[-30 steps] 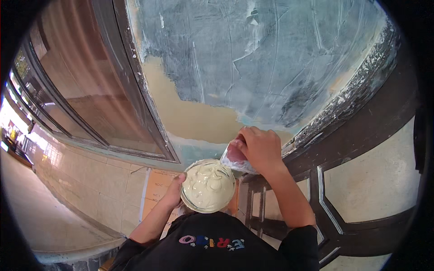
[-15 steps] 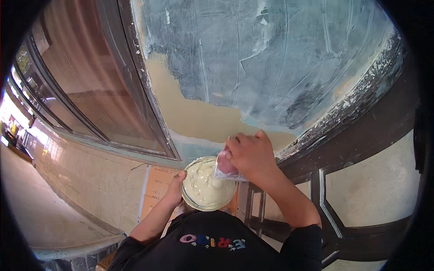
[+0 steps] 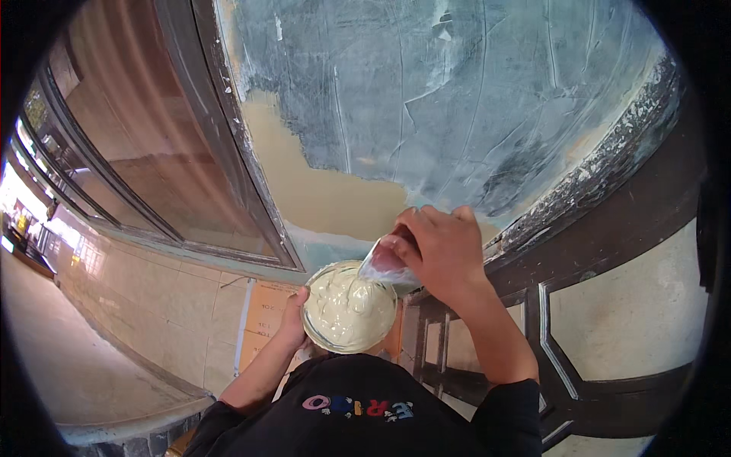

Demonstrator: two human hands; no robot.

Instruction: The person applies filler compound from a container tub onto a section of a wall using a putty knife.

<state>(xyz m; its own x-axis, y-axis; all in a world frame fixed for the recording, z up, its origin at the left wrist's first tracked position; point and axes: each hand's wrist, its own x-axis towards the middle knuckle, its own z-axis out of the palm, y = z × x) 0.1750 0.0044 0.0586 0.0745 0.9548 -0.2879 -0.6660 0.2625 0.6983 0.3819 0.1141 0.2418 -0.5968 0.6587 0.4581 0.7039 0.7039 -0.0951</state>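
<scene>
My left hand (image 3: 293,316) grips a round container (image 3: 346,320) of thick, pale cream paste by its left rim. My right hand (image 3: 445,247) is closed on a reddish putty knife (image 3: 388,253), whose pale, smeared edge sits at the container's upper right, over the paste. Beyond both hands rises the wall (image 3: 457,99), coated mostly in streaky blue-grey, with a bare beige patch (image 3: 320,202) low on the left and flaking white along its right edge.
A dark-framed window (image 3: 175,152) with brown behind the glass stands left of the wall. A dark panelled wooden door (image 3: 571,415) is at the right. An orange cardboard sheet (image 3: 263,305) lies on the tiled floor (image 3: 167,305) beneath the container.
My right hand and the knife moved left and over the container half a second ago, and have since shifted up and right toward its rim. My left hand and the container moved only slightly.
</scene>
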